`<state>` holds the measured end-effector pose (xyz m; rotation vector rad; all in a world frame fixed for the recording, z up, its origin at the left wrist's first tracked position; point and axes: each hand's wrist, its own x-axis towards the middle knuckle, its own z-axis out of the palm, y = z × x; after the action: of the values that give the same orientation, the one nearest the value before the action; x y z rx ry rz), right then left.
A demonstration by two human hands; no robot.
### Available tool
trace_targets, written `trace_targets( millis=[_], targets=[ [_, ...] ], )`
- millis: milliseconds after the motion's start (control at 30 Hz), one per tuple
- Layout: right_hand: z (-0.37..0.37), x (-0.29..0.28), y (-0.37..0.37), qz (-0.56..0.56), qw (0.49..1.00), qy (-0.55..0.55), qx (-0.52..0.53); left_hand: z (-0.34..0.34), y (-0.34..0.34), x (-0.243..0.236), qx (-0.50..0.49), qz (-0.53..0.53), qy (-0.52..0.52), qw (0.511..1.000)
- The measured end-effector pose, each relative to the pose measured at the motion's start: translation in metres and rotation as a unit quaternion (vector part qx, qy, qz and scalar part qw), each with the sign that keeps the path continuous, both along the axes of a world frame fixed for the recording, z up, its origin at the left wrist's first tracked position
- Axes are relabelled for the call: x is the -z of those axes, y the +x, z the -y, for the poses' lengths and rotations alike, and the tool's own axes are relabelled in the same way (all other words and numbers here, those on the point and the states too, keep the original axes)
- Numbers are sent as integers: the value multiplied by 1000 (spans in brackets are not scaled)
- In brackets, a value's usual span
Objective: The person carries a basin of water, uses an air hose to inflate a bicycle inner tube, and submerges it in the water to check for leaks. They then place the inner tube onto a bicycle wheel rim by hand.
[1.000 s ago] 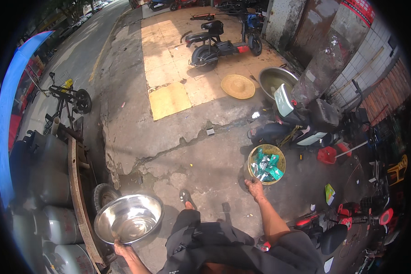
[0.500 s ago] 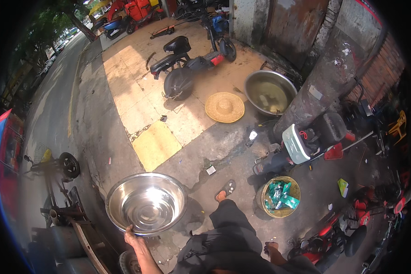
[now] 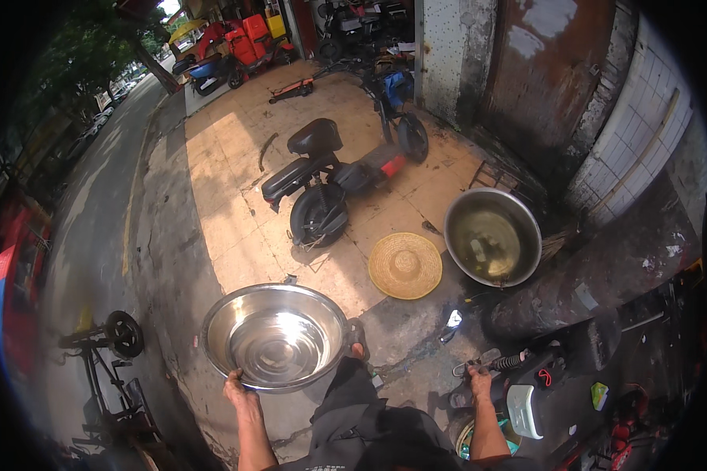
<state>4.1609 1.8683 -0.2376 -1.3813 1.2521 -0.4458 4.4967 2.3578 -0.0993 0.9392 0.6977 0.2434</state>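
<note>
My left hand [image 3: 242, 392] is closed on the near rim of a wide, shiny steel basin [image 3: 271, 377], thumb over the edge. The basin is tilted toward me and nothing shows inside it. My right hand [image 3: 479, 382] hangs out to the right, fingers loosely apart, with nothing seen in it. In the picture it lies beside a dark spring shock absorber [image 3: 513, 361], and I cannot tell whether they touch. Ahead on the ground stands a second, larger metal basin [image 3: 529, 235] with murky water in it. A woven straw hat [image 3: 405, 265] lies to its left.
A black electric scooter [image 3: 322, 177] stands on the tiles ahead. A thick pillar [image 3: 597, 275] leans across the right. A pale bin [image 3: 524, 412] and a bucket [image 3: 465, 439], partly hidden by my right arm, are near. A wheeled frame [image 3: 102, 377] is at left, beside the road.
I have moved forward, so the hat, the water basin and the scooter appear nearer. My right hand has swung forward from the lower edge; the steel basin stays in my left hand.
</note>
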Motion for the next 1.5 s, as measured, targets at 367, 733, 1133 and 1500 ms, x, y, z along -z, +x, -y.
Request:
trace_targets(
  millis=[367,733,1133,1500],
  targets=[
    [-19,71,66,-193,975,114,-13,156,271,13,111,-52,44,992],
    [71,45,182,-72,964,185,177,282,366,5,245,-57,18,968],
    [164,120,218,-49,974,54,214,581,370,-1,479,-41,106,871],
    [227,96,137,299,808,248,443,960,299,169,698,80,262,662]
  ],
)
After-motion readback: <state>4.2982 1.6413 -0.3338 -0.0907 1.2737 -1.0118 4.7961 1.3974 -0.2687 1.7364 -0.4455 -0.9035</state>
